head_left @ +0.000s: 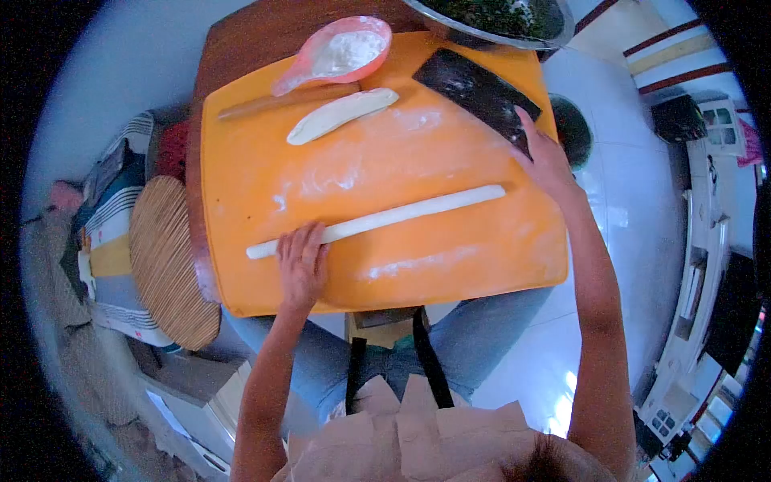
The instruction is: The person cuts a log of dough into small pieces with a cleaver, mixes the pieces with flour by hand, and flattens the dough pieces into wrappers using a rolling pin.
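Observation:
A long white dough rope (414, 213) lies slantwise across the floured orange board (385, 301). My left hand (303, 261) rests over the rope near its left end, fingers bent across it. At the board's right side, my right hand (550, 161) has its thumb and fingers around the near end of a black, flour-dusted cleaver (474, 87). The cleaver lies at a slant, and its handle is hidden. A thicker piece of dough (341, 116) sits farther back. Just behind it is a wooden rolling pin (281, 103), partly covered by a pink scoop (345, 52) of flour.
A metal bowl (498, 20) of chopped greens stands at the table's far right. The brown table (241, 36) shows behind the board. A round woven tray (173, 261) leans at the left. A dark green round object (572, 132) is beyond the board's right edge.

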Available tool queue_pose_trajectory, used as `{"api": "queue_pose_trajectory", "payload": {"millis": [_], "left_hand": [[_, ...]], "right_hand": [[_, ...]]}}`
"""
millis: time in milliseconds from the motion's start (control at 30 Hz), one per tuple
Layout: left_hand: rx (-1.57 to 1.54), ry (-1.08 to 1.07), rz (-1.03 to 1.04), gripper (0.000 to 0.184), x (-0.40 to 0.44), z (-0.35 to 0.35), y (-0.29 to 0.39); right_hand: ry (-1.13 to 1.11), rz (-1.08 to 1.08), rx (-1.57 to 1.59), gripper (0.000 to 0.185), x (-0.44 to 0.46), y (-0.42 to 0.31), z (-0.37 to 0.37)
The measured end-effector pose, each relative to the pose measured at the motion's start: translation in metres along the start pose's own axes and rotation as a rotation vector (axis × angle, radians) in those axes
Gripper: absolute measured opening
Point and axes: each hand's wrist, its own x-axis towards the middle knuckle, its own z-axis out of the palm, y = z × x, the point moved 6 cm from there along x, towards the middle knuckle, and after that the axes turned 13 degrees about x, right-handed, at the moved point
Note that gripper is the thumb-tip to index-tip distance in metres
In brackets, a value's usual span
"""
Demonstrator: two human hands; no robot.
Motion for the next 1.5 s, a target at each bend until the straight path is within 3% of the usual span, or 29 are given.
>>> {"api": "queue_pose_trajectory", "payload": {"millis": [100, 167, 267, 300, 467, 633, 700, 800, 900, 1100, 1200, 1267, 1333, 1433, 1500], "left_hand": [[-0.094, 0.015, 0.070, 0.043, -0.010, -0.017, -0.003], [-0.079, 0.110, 0.065, 0.043, 0.006, -0.014, -0.020], [-0.040, 0.031, 0.048, 0.043, -0.031, -0.013, -0.023], [-0.011, 0.037, 0.045, 0.043, -0.037, -0.013, -0.029], [-0.002, 0.022, 0.029, 0.044, -0.032, -0.015, -0.018], [-0.160, 0.072, 0.173, 0.047, 0.024, 0.009, 0.078], [-0.280, 0.046, 0.237, 0.044, 0.056, 0.012, 0.124], [-0.328, -0.067, 0.384, 0.054, 0.081, 0.018, 0.168], [-0.315, -0.158, 0.290, 0.048, 0.090, 0.028, 0.170], [-0.401, -0.085, 0.180, 0.024, 0.090, 0.038, 0.165], [-0.447, 0.079, 0.221, 0.028, 0.088, 0.033, 0.166], [-1.009, -0.118, -0.191, 0.028, 0.074, 0.074, 0.150], [-1.048, -0.186, -0.267, 0.028, 0.073, 0.076, 0.151], [-0.575, -0.071, 0.029, 0.028, 0.084, 0.045, 0.158], [-0.562, -0.016, 0.078, 0.028, 0.086, 0.036, 0.162]], "right_hand": [[-0.041, 0.102, 0.115, 0.083, -0.039, -0.016, -0.013], [0.079, 0.118, 0.118, 0.081, -0.052, -0.015, -0.026], [0.095, 0.340, 0.379, 0.068, -0.136, -0.025, -0.040], [0.170, 0.329, 0.524, 0.056, -0.156, -0.024, -0.033], [0.026, 0.574, 0.608, 0.045, -0.193, -0.052, -0.016], [0.021, 0.518, 0.632, 0.048, -0.189, -0.069, 0.001], [-0.045, 0.545, 0.590, 0.049, -0.185, -0.071, 0.005], [-0.064, 0.462, 0.635, 0.046, -0.183, -0.072, 0.010], [-0.134, 0.454, 0.669, 0.046, -0.182, -0.067, 0.021], [-0.148, 0.602, 0.673, 0.045, -0.170, -0.092, -0.006], [-0.107, 0.615, 0.743, 0.039, -0.188, -0.117, -0.011], [-0.094, 0.567, 0.743, 0.040, -0.186, -0.130, -0.008], [-0.129, 0.591, 0.725, 0.041, -0.189, -0.133, 0.001], [-0.131, 0.609, 0.745, 0.054, -0.186, -0.132, 0.005], [-0.151, 0.634, 0.755, 0.053, -0.183, -0.131, 0.005]]}}
